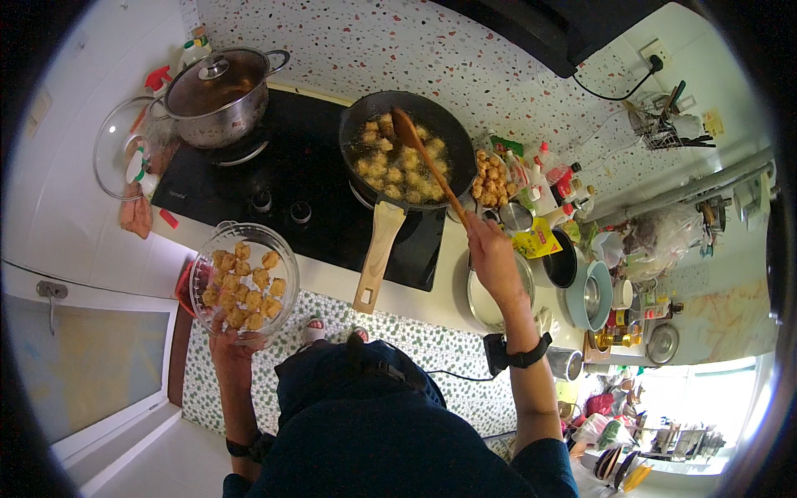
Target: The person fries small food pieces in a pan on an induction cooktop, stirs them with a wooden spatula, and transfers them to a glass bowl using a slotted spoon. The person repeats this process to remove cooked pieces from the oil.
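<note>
My left hand (233,339) grips the near rim of a clear glass bowl (287,249), held off the counter's front edge. Several golden fried balls (243,283) lie inside it. With my right hand (492,252) I hold a long wooden spoon (433,168) by its handle. The spoon's bowl end rests among many pale food balls (405,160) bubbling in oil. They fill a dark frying pan (356,115) on the cooktop, whose wooden handle (380,255) points towards me. Under the glass bowl, the fingers of my left hand are partly seen through it.
A lidded steel pot (224,118) stands on the left burner. Right of the pan sits another heap of browned balls (494,177), near bottles, a yellow packet (535,238) and a steel basin (498,305). A glass lid (112,149) leans at the left wall. The range hood (535,28) hangs above.
</note>
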{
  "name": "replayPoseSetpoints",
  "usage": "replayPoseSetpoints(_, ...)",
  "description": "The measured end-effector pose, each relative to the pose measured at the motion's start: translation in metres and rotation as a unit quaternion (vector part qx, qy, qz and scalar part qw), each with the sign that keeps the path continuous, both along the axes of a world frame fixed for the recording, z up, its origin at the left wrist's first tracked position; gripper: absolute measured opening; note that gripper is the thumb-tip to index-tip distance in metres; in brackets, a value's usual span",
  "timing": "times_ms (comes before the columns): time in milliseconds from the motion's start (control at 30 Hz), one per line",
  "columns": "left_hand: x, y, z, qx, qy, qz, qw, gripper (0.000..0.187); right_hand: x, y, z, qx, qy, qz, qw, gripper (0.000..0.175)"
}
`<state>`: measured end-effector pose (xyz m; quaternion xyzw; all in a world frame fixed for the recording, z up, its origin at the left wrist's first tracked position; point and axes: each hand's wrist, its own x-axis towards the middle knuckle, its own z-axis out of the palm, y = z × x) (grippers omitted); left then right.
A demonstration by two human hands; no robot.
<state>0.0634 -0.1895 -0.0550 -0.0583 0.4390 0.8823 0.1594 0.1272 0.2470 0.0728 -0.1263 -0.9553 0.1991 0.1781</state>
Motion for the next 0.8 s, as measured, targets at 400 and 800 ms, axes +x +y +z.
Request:
replayPoseSetpoints(400,0.005,0.005,0.008,0.008,-0.064,0.074,0.995,0.056,-0.056,0.025,0.031,0.134,-0.116,0.021,0.984,0.035)
replayPoseSetpoints(800,-0.007,0.006,0.013,-0.025,-0.040,0.010,0.999,0.068,-0.040,0.070,0.122,0.253,-0.205,0.236,0.916,0.044)
